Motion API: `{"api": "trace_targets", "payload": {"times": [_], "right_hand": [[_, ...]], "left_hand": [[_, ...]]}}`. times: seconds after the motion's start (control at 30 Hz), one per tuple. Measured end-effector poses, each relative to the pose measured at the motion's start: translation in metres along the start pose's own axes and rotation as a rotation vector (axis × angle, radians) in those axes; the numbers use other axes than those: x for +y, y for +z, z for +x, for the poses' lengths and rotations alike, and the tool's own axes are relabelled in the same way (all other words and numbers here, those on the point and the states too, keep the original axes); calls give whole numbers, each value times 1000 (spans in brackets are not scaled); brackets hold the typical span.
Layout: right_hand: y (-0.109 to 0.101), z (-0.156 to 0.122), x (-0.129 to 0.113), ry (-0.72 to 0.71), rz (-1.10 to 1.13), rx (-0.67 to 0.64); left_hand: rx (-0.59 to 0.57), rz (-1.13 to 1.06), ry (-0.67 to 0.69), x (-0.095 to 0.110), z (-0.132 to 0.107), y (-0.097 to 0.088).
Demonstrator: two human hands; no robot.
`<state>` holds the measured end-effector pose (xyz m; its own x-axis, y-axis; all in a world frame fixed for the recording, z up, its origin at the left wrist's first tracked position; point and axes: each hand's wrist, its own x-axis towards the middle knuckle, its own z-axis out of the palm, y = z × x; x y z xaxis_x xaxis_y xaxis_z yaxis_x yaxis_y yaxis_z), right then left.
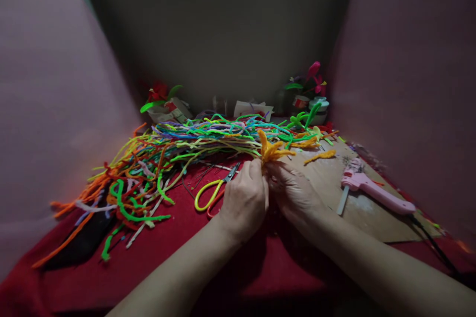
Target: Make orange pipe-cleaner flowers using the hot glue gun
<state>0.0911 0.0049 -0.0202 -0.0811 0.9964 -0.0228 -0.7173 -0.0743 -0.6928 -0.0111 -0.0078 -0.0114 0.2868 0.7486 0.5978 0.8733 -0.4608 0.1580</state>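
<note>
"Where is passage allowed?"
"Over the bare red cloth (158, 247) beside the left forearm (178, 267)."
"And where blocked?"
"Ahead, by tangled multicoloured fuzzy stems (215, 131); rightward, by a pink pistol-shaped glue gun (374, 191)."

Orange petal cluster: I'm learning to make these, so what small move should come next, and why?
I'd probably steady the base of the orange petal cluster with the left hand and gently press it together with the right hand. Both hands meet there, and the petals splay unevenly above, while the loose orange piece lies apart on the board.
</note>
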Motion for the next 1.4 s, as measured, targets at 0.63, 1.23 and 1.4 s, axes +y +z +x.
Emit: {"api": "trace_targets", "payload": {"times": [0.63,1.23,1.4], "right_hand": [[-7,2,-13,2,-185,-316],[0,3,-8,-65,-171,-157],[-1,6,-16,-61,-252,-271]], "left_hand": [[-259,-1442,-640,-3,10,-29],[-5,-743,-283,-6,6,-11],[-281,-1360,-562,-7,12,-24]]}}
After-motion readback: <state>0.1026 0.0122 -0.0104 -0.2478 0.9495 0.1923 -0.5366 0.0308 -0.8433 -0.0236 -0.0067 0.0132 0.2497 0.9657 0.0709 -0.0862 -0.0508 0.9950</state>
